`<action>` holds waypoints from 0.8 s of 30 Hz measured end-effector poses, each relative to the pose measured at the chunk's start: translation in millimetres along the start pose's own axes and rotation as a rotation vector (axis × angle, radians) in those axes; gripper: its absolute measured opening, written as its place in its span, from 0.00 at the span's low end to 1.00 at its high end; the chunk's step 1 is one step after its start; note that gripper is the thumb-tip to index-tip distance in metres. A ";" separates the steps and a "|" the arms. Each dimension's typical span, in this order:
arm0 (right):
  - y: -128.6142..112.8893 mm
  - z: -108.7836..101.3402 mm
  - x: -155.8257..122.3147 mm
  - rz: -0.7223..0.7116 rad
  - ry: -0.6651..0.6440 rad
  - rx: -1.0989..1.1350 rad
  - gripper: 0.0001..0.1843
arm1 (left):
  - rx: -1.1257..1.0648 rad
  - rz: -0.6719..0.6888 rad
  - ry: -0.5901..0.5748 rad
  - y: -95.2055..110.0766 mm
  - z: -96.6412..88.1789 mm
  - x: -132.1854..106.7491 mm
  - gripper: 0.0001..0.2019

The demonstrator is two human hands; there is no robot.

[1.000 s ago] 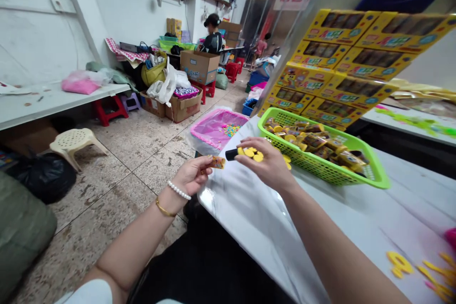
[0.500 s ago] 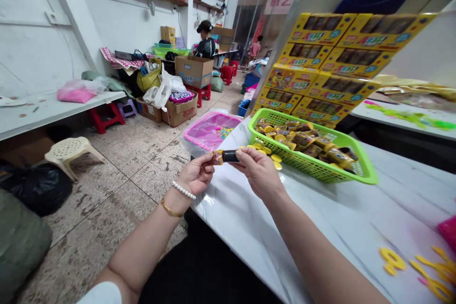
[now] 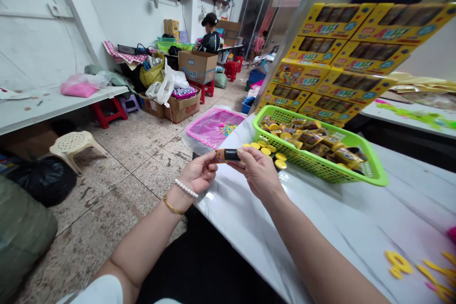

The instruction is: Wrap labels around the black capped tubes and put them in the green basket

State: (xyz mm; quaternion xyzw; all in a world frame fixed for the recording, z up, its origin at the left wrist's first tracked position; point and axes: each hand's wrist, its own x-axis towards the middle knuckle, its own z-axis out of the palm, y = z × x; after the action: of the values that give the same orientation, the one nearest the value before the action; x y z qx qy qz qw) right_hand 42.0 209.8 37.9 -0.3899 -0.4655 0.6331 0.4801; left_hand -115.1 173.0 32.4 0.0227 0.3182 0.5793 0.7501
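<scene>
Between my two hands, over the table's near left edge, is a small dark tube (image 3: 232, 155) with a printed yellow-brown wrapper (image 3: 220, 156) at its left end. My left hand (image 3: 198, 172) pinches the wrapper end between thumb and fingers. The black end is gripped by my right hand (image 3: 261, 170). How far the wrapper covers the tube is hard to tell. Just beyond my right hand, several dark tubes with yellow lids (image 3: 280, 164) stand on the table. A green basket (image 3: 377, 179) beside them holds many wrapped tubes (image 3: 310, 138).
A pink tray (image 3: 199, 126) with colourful beads (image 3: 227, 128) sits at the table's far left corner. Yellow display boxes (image 3: 320, 80) are stacked behind the basket. Yellow plastic pieces (image 3: 398, 263) lie on the white table (image 3: 342, 228) at right. A beige stool (image 3: 76, 145) stands on the floor.
The view has turned slightly, so the basket and boxes appear further right. Both hands keep hold of the tube and its wrapper, almost unmoved.
</scene>
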 end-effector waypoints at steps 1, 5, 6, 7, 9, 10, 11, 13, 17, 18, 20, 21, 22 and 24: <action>1.1 -0.3 0.5 -0.001 0.008 -0.015 0.24 | -0.003 -0.001 0.001 -0.9 -0.2 0.2 0.08; 6.7 -3.4 2.3 -0.042 0.029 -0.116 0.24 | -0.015 -0.007 -0.004 -3.4 0.6 0.0 0.09; 8.1 -4.2 2.3 -0.077 0.034 -0.155 0.24 | -0.018 -0.009 -0.005 -4.1 0.9 -0.1 0.09; 9.1 -4.7 1.9 -0.124 0.039 -0.198 0.23 | -0.020 -0.010 -0.005 -5.0 1.3 -0.3 0.10; 9.7 -5.4 0.2 -0.234 0.041 -0.280 0.21 | -0.011 -0.001 0.004 -7.3 1.6 -1.1 0.09; 8.8 -5.6 -1.0 -0.286 0.034 -0.313 0.20 | 0.006 0.023 0.016 -8.5 1.5 -1.8 0.09; 7.2 -5.8 -2.2 -0.331 0.023 -0.340 0.19 | 0.032 0.072 0.033 -9.5 1.1 -2.8 0.08; 2.2 -6.4 -4.5 -0.395 -0.005 -0.375 0.18 | 0.102 0.242 0.073 -9.9 -0.3 -5.2 0.05; -7.6 -8.8 -6.5 -0.435 -0.105 -0.374 0.18 | 0.285 0.392 -0.023 -3.1 -5.8 -8.7 0.14; -8.9 -9.6 -6.5 -0.443 -0.139 -0.382 0.18 | 0.340 0.335 -0.100 -0.6 -7.4 -8.3 0.19; -10.4 -11.3 -6.1 -0.468 -0.202 -0.456 0.18 | 0.427 0.242 -0.227 3.3 -10.0 -5.2 0.21; -11.2 -12.4 -6.0 -0.480 -0.225 -0.512 0.18 | 0.451 0.234 -0.251 4.3 -10.6 -3.0 0.21; -12.4 -13.7 -6.1 -0.491 -0.238 -0.571 0.17 | 0.465 0.245 -0.252 4.6 -10.6 -0.5 0.20; -16.3 -16.7 -7.2 -0.519 -0.246 -0.673 0.15 | 0.478 0.285 -0.241 3.1 -8.0 3.9 0.18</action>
State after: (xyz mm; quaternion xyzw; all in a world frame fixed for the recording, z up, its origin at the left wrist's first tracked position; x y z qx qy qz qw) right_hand 63.4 208.1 49.6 -0.3164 -0.7820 0.3462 0.4105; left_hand -121.2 174.8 25.6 0.3116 0.3476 0.5804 0.6672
